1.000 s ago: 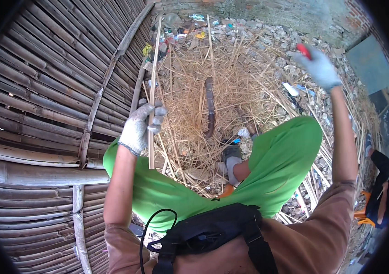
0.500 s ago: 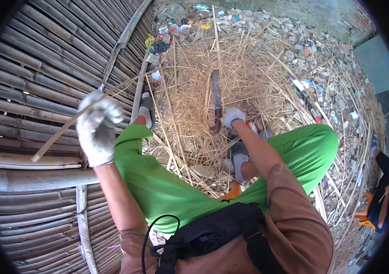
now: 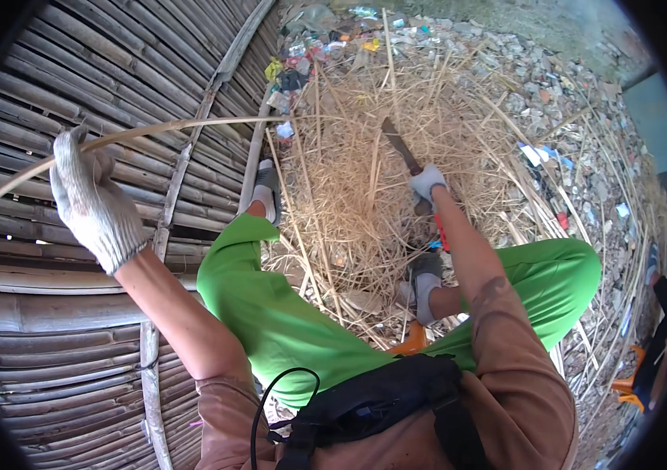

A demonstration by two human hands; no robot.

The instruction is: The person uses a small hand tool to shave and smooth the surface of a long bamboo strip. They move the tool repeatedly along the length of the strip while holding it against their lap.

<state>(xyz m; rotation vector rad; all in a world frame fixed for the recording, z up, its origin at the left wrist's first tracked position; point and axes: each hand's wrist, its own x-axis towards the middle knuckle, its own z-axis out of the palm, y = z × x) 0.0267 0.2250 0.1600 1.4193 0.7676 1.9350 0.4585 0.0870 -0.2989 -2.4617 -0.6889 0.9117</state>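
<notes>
My left hand (image 3: pixel 97 205), in a dirty white knit glove, is raised at the left before the bamboo wall. Its fingers are closed on a long thin bamboo strip (image 3: pixel 184 124), which bends in an arc from the left rim toward the middle of the view. In my gloved right hand (image 3: pixel 429 183) is a knife (image 3: pixel 401 146) with a broad dark blade, gripped at its handle end. The blade slants up and left, above a heap of pale bamboo shavings (image 3: pixel 349 188). The strip's far end is hard to make out against the shavings.
The wall of bamboo poles (image 3: pixel 51 313) stands close on my left. My green-trousered legs (image 3: pixel 294 329) straddle the heap, with an orange stool (image 3: pixel 410 338) partly visible beneath me. Rubble and litter (image 3: pixel 533 98) lie beyond; another person (image 3: pixel 666 313) sits at the far right.
My left hand has moved left and a little up, carrying the strip with it. My right hand has shifted right and up, and the knife has tilted from nearly upright to a slant.
</notes>
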